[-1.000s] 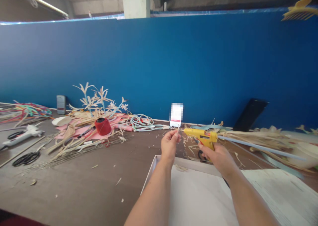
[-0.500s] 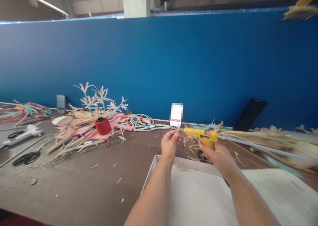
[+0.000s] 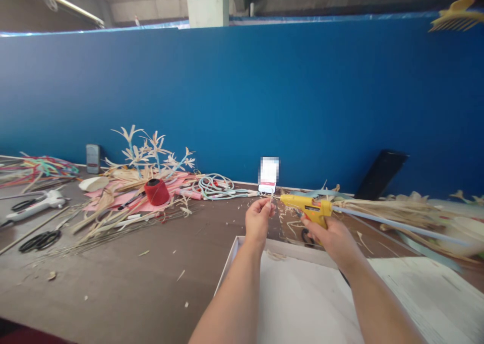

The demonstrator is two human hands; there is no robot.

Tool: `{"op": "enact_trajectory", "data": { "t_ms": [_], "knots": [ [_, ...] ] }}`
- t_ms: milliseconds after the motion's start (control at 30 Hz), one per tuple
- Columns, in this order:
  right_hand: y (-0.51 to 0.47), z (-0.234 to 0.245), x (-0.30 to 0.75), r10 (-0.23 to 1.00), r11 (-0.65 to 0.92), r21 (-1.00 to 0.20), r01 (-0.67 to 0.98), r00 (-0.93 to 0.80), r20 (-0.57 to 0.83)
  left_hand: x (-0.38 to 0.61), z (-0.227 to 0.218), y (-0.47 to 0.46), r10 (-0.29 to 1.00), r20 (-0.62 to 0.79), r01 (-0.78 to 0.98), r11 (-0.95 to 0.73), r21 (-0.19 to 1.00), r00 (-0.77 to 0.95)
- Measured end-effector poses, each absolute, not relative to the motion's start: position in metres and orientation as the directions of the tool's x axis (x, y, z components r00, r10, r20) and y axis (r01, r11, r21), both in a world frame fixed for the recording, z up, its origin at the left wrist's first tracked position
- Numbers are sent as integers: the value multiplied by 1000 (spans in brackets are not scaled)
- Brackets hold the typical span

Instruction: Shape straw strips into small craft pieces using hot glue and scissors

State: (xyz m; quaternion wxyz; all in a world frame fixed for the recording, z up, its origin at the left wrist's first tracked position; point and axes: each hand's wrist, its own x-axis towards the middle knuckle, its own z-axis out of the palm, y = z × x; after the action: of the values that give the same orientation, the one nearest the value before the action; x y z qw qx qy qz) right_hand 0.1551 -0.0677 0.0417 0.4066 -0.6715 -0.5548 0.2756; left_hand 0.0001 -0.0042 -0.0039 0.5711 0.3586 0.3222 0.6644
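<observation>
- L hand (image 3: 257, 222) pinches a tiny, thin pale piece (image 3: 271, 195) btwn thumb & fingertips; exact shape too small to tell.
- R hand (image 3: 335, 237) grasps the glue gun (image 3: 308, 208) by its grip: hard yellow plastic body, narrow nozzle aimed left, tip right by the pale piece; can't tell if touching.
- Glue stick (image 3: 401, 224): long, smooth, pale-bluish rod, sticks out of gun's rear to the right.
- White tray (image 3: 302, 253): flat, low-walled, near side, below forearms.
- Far left: papery, spiky cream flowers (image 3: 155, 143) on lt-blue stems; red thread cone (image 3: 157, 194) w/ dark top, nearer side.
- Left: scissors (image 3: 41, 240), black loop handles, on brown table (image 3: 151, 283) w/ scraps.
- Far centre: phone (image 3: 267, 176), bright screen, upright before smooth blue partition (image 3: 302, 92).
- Pose: both arms extended fwd, hands close tog. near tray's far edge; R forearm slants in leftward.
</observation>
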Motion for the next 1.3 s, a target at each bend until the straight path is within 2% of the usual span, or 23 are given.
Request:
{"op": "enact_trajectory", "data": {
  "t_ms": [400,600,800,1000,1133,1300],
  "knots": [
    [-70,43,154,968,-44,-842,538,230,96,0,-5,-4,989,121,-537,-148,830,-86],
    [-70,44,151,966,-10,-929,369,245,86,-1,-2,-6,990,107,-516,-137,846,-88],
    [-66,39,153,952,13,-954,299,289,103,0,-3,-4,990,109,-529,-143,836,-94],
    [-66,45,161,907,161,-984,75,382,177,0,-4,-2,992,101,-548,-128,827,-80],
    [-75,55,178,873,126,-991,35,471,128,1,-6,-1,992,93,-538,-125,834,-86],
    [-89,47,216,864,-63,-998,-1,500,-55,3,-6,-1,993,82,-559,-114,821,-82]
  ]
}}
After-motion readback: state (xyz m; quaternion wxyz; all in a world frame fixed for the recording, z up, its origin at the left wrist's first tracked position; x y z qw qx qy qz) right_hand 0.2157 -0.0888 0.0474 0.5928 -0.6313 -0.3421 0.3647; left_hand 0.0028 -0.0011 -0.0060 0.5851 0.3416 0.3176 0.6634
